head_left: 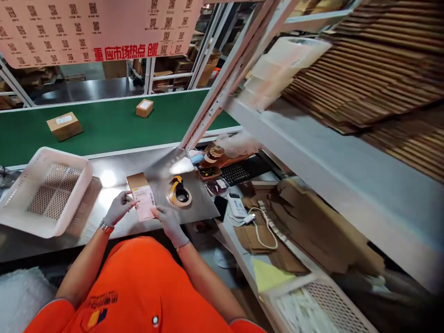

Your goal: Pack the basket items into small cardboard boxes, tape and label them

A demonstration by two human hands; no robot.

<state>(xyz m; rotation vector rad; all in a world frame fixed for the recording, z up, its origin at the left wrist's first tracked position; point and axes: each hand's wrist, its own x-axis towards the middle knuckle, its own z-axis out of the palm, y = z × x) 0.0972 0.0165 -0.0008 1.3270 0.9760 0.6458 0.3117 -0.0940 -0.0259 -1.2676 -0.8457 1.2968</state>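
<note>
A white shipping label [144, 203] with printed text and a barcode is between my two gloved hands, over the metal bench. My left hand [120, 207] is at its left edge, fingers bent toward it. My right hand [169, 223] pinches the lower right corner between thumb and finger. Just behind the label sits a small cardboard box [136, 180], partly covered by it. To the right, a yellow and black tape dispenser [179, 190] lies on the bench with a roll of tape.
A white plastic basket [86, 173] stands at the left. Behind the bench, a green conveyor belt [111, 125] carries two labelled boxes, a larger box [65, 126] and a smaller box [144, 108]. A shelf [312, 171] with stacked flat cardboard [367, 69] juts in at the right, above a keyboard [239, 172].
</note>
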